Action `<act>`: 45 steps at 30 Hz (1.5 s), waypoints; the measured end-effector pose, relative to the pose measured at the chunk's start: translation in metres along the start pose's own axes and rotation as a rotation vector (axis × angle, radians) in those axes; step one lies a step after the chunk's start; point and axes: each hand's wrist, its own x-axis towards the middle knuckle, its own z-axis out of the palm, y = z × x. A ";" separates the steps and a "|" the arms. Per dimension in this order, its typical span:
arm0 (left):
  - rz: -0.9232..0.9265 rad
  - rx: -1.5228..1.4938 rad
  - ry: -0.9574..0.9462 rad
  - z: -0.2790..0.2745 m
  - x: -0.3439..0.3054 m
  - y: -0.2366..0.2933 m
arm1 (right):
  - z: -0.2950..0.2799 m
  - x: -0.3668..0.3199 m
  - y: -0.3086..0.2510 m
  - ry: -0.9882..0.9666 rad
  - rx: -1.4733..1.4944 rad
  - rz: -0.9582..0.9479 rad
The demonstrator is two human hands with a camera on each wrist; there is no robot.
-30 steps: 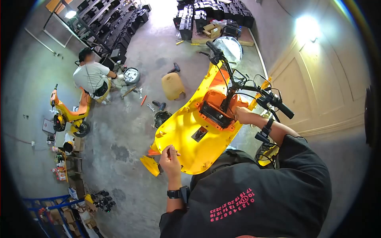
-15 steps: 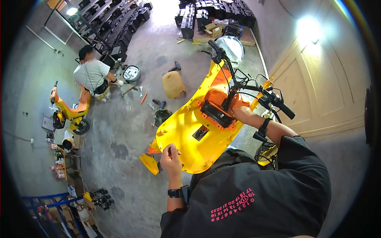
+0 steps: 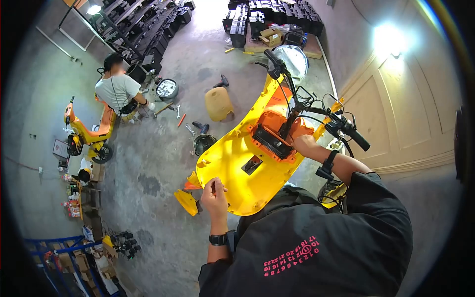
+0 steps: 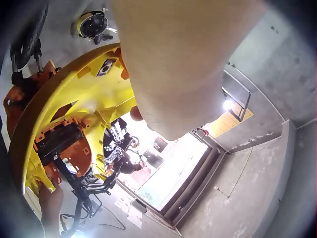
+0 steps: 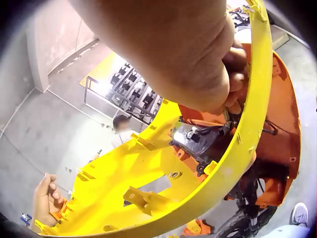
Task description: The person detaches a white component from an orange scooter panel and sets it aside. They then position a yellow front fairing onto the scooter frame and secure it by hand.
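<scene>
A yellow scooter body panel [image 3: 232, 171] stands in front of me, with an orange housing [image 3: 292, 129] and a black battery-like box [image 3: 272, 141] set in its upper part. My right hand [image 3: 305, 145] reaches into the orange housing beside the box. In the right wrist view its curled fingers [image 5: 237, 74] are close to the orange plastic; I cannot tell what they hold. At the panel's lower left edge is my left hand [image 3: 214, 197], raised with fingers loosely curled. No object shows in its palm in the right wrist view. Black handlebars [image 3: 302, 106] rise above the housing.
A person [image 3: 118, 89] sits on the left by a yellow-orange scooter [image 3: 91, 133] and a round light-coloured part [image 3: 166, 89]. A tan seat-like cover [image 3: 218, 104], a drill [image 3: 200, 127] and other tools lie on the floor. Black boxes [image 3: 272, 20] are stacked behind. A panelled wall stands right.
My right hand has shifted slightly at the orange housing, its fingers less visible. My left hand keeps about the same pose. The head view has shifted slightly.
</scene>
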 end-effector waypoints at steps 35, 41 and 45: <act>0.027 0.033 0.007 0.000 0.000 0.004 | 0.001 -0.003 -0.009 0.056 -0.028 -0.183; 0.044 0.037 -0.008 0.001 -0.001 -0.003 | 0.023 -0.005 -0.007 0.390 0.112 -0.339; 0.021 0.016 0.013 0.002 -0.002 -0.002 | -0.013 -0.011 -0.016 0.056 0.023 -0.149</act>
